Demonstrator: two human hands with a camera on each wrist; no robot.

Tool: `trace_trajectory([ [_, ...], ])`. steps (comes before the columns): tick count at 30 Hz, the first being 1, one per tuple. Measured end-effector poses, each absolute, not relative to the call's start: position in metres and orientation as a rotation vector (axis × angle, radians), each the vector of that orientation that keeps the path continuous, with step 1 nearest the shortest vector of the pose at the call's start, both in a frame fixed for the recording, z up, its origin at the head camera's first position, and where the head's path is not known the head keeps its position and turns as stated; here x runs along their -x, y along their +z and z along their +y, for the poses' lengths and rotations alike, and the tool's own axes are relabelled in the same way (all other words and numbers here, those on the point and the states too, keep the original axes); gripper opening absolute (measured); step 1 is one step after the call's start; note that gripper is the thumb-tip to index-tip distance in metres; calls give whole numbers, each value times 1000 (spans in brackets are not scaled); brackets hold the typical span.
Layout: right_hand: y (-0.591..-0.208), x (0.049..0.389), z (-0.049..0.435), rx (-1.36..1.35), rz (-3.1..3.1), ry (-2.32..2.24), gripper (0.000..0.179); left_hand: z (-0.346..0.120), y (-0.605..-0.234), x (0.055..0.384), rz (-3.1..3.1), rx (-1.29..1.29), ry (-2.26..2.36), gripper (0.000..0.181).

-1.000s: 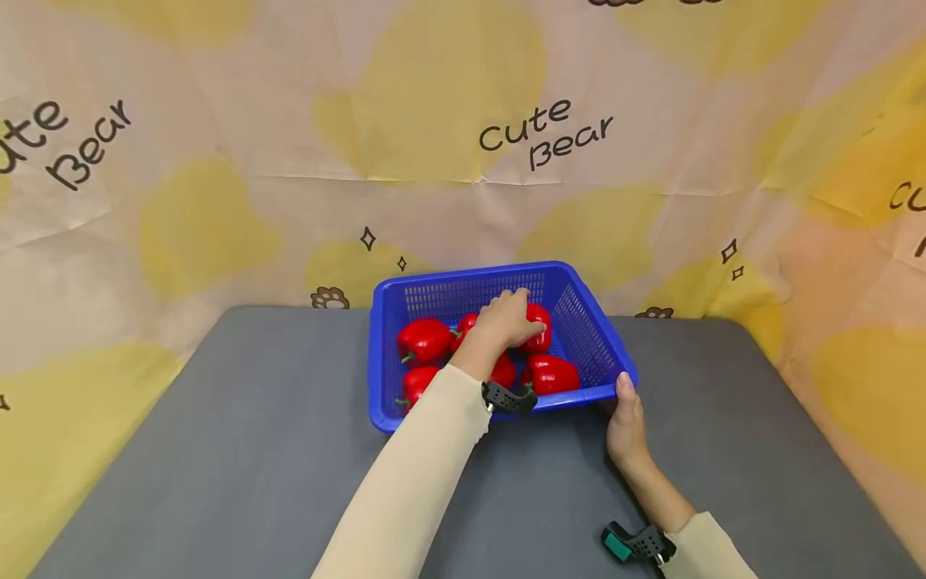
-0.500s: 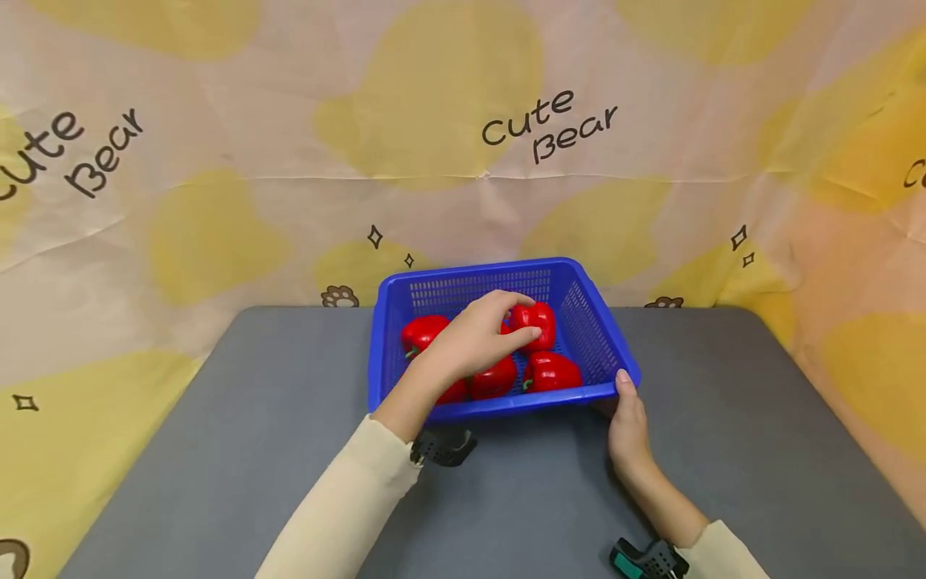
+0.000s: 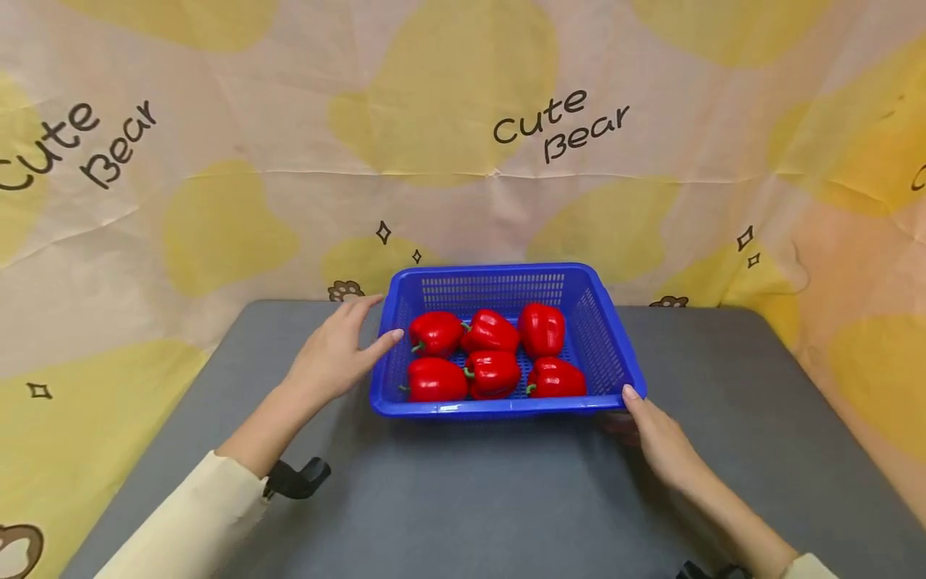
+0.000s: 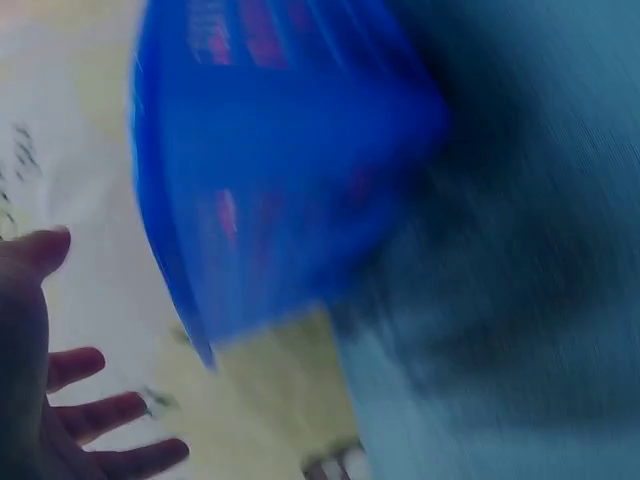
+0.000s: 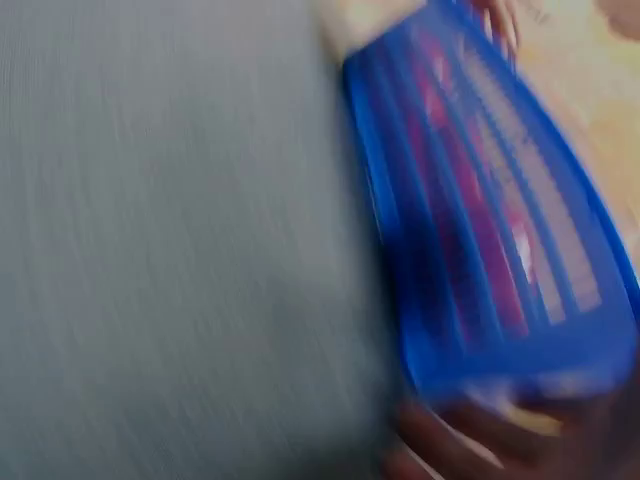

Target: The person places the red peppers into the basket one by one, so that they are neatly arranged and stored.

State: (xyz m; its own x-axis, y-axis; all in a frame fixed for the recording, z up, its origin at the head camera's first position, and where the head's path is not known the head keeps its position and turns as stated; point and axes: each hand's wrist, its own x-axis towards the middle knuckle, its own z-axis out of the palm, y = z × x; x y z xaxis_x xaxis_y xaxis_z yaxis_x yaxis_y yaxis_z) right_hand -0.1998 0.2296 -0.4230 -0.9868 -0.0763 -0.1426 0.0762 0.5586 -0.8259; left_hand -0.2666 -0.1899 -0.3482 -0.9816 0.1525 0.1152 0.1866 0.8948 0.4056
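A blue plastic basket with slotted walls holds several red bell peppers with green stems, lying in two rows. My left hand is at the basket's left side, thumb and fingers spread. In the left wrist view, its fingertips are apart from the blue wall. The right hand grips the near right corner, thumb over the rim and fingers underneath. Blur in the right wrist view partly obscures those fingers.
Beneath the basket is a grey table, its back edge meeting a hanging cloth with yellow patches and "Cute Bear" lettering. Black straps circle both wrists, including the left wrist strap.
My left hand has come out from over the peppers and moved left to the basket's outer side. The right hand keeps hold of the corner; the basket looks turned slightly straighter.
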Motion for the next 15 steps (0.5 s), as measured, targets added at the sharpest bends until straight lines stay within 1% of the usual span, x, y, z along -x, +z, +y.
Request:
trace_trajectory([
  [2,-418,207,245,181,2713,-1190,59,-203,-351,274,-3025,189,-612,83],
  [4,-412,219,260,370,2746,-1002,57,-213,-353,283,-3052,163,-566,89],
  [7,-402,240,276,528,2705,-806,59,-223,-353,295,-3102,154,-484,93],
  [12,-387,280,283,506,2680,-584,75,-230,-355,316,-3197,123,-282,98],
  [15,-385,306,285,499,2795,-429,78,-233,-356,325,-3221,100,-194,100],
])
